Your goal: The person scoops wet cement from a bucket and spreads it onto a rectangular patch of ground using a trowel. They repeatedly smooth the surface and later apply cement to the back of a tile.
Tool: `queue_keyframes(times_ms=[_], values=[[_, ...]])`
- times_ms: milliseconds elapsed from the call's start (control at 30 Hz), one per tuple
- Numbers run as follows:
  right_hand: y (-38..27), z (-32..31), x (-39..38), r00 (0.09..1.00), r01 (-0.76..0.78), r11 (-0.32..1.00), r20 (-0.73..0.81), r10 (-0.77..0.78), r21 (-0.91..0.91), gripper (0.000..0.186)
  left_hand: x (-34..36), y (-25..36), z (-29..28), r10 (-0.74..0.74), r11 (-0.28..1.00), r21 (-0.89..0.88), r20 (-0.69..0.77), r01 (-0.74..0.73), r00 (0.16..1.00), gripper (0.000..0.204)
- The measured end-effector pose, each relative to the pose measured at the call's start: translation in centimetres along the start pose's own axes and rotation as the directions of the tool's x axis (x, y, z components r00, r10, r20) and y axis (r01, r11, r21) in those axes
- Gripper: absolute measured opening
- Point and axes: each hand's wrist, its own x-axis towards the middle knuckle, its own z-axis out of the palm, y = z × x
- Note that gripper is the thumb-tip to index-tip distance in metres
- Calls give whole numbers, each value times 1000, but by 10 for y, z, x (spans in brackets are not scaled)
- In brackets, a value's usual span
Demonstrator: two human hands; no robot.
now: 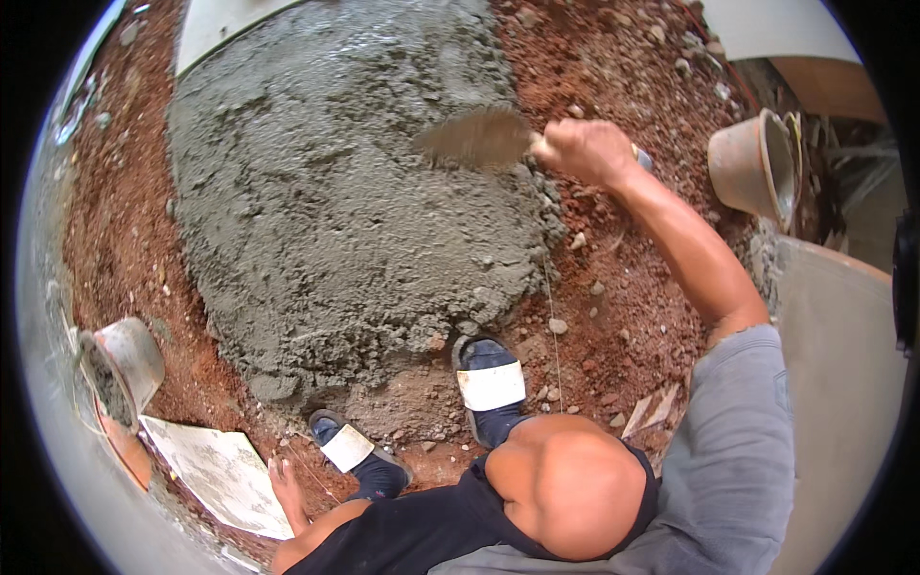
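Over the right side of a wet grey mortar bed [335, 201], my right hand [586, 150] grips a trowel [477, 139] by its handle. The blade points left and lies on or just above the mortar; which of the two I cannot tell. Ridges and lumps cover the mortar, which is smoother toward the far end. Low on the left, my left hand [287, 487] has its fingers stretched out at the edge of a pale, dirt-stained board [216, 467]. It appears to touch that edge and holds nothing.
A bucket with grey mix [134, 356] leans at the left; another bucket [743, 168] stands far right. A pale slab [220, 24] borders the mortar's far end. A thin string [553, 335] runs along its right side. Red stony soil [613, 278] surrounds my sandalled feet [491, 385].
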Motion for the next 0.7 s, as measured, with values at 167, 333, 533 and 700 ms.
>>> queue_keyframes(times_ms=[167, 333, 533, 700], values=[[-25, -7, 61, 928, -372, 731, 213, 306, 572, 54, -11, -5, 11, -52, 999, 1, -69, 52, 996, 49], [-114, -4, -12, 945, -314, 739, 268, 185, 596, 56, -12, -11, 21, -77, 995, -68, -142, 67, 987, 54], [-169, -73, -48, 877, -206, 930, 480, 36, 306, 45, 37, -21, 23, -65, 950, -306, -373, -56, 926, 54], [-279, -165, 14, 949, 248, 920, 116, -294, 303, 34, 115, -23, 3, 60, 979, -122, -583, -161, 810, 50]])
